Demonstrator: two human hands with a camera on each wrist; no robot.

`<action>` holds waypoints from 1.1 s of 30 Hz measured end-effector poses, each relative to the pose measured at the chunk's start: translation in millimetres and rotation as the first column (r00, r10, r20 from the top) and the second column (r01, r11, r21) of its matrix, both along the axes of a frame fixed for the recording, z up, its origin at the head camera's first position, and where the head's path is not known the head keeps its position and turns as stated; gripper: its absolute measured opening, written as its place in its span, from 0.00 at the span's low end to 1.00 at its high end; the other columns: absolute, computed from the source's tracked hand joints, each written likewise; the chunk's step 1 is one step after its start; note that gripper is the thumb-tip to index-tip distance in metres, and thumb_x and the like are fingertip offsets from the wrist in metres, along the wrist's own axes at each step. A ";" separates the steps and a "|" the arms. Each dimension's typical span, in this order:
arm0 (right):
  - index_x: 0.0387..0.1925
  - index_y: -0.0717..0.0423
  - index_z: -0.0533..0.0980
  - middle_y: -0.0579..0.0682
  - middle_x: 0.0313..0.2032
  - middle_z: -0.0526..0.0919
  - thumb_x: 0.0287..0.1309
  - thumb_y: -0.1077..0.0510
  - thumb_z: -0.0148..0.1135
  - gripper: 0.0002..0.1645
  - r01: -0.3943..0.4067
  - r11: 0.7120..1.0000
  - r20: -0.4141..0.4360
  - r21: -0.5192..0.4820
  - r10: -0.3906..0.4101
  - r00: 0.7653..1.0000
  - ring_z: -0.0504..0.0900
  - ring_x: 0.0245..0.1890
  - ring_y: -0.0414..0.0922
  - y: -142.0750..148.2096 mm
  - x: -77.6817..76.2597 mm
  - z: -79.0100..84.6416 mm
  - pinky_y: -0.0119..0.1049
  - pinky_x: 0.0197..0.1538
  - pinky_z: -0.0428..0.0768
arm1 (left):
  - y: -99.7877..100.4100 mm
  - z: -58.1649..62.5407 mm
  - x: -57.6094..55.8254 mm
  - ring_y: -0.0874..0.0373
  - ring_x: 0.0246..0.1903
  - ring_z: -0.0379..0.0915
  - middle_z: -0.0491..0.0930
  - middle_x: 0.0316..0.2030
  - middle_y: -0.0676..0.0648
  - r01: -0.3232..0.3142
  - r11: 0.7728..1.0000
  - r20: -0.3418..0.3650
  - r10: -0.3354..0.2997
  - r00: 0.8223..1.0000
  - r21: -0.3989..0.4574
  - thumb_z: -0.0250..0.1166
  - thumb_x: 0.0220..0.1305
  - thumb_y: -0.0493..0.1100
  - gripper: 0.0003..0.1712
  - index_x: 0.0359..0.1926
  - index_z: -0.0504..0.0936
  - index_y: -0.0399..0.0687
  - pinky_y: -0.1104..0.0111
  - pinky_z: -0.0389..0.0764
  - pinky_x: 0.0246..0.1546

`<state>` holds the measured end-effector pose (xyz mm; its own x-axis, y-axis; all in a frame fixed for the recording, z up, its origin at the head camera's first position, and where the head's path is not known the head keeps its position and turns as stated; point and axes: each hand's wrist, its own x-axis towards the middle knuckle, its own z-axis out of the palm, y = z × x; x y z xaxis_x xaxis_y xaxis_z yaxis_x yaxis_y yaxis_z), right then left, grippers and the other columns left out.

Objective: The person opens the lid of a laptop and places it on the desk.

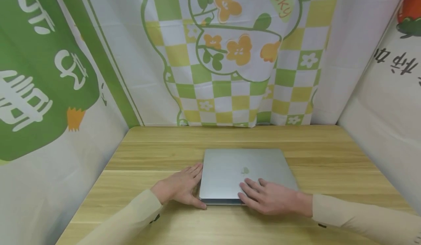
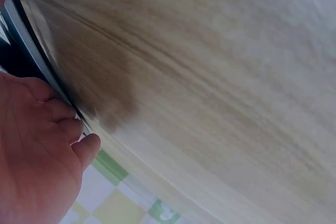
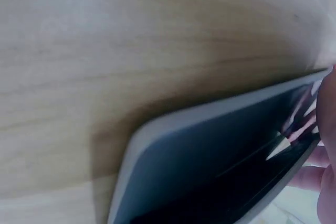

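A silver laptop (image 1: 225,173) lies on the wooden table, its lid raised slightly, with a narrow dark gap along the front. My left hand (image 1: 182,186) rests at the laptop's left side, thumb at the front left corner and fingers along the side edge. In the left wrist view the fingers (image 2: 59,109) touch that edge. My right hand (image 1: 271,197) holds the lid's front edge, with its fingers spread over the top. The right wrist view shows part of the hand at the gap, its reflection on the dark screen (image 3: 210,156); the thumb is mostly hidden.
The wooden table (image 1: 158,150) runs back to a checked, flower-printed cloth (image 1: 210,91). Printed cloths also hang at the left (image 1: 39,73) and the right (image 1: 388,109), close to the table's sides.
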<state>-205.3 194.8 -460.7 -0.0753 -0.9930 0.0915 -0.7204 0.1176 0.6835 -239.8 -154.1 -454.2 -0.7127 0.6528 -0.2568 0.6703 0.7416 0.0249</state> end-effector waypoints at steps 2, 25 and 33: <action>0.67 0.56 0.65 0.57 0.61 0.78 0.78 0.57 0.20 0.29 0.006 1.000 0.009 -0.004 -0.006 1.000 0.82 0.58 0.50 0.5 -0.3 2.8 0.37 0.42 0.88 | 0.0 -0.3 0.0 0.44 0.77 0.39 0.41 0.77 0.35 0.000 1.000 -0.003 0.000 1.000 0.002 0.51 0.47 0.87 0.75 0.76 0.44 0.34 0.54 0.51 0.77; 0.70 0.58 0.62 0.57 0.64 0.75 0.77 0.64 0.19 0.30 0.073 0.996 0.140 -0.045 -0.066 0.988 0.78 0.62 0.49 5.1 -3.3 37.1 0.38 0.51 0.86 | -2.4 -2.1 0.4 0.39 0.76 0.42 0.44 0.75 0.29 0.050 0.997 -0.050 -0.047 0.998 0.054 0.55 0.48 0.84 0.74 0.76 0.44 0.32 0.54 0.54 0.76; 0.71 0.61 0.62 0.59 0.65 0.74 0.76 0.68 0.30 0.27 0.084 0.993 0.225 -0.087 -0.063 0.972 0.78 0.62 0.51 8.3 -5.9 45.0 0.40 0.54 0.84 | -1.4 -1.6 0.8 0.40 0.76 0.43 0.43 0.76 0.32 0.051 0.997 -0.061 -0.047 0.997 0.052 0.55 0.47 0.85 0.74 0.76 0.45 0.35 0.55 0.54 0.77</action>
<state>-211.2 203.1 -415.7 -0.1765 -0.9715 0.1584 -0.8394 0.2326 0.4912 -239.0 -155.6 -455.8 -0.6925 0.6991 -0.1783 0.7074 0.7065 0.0225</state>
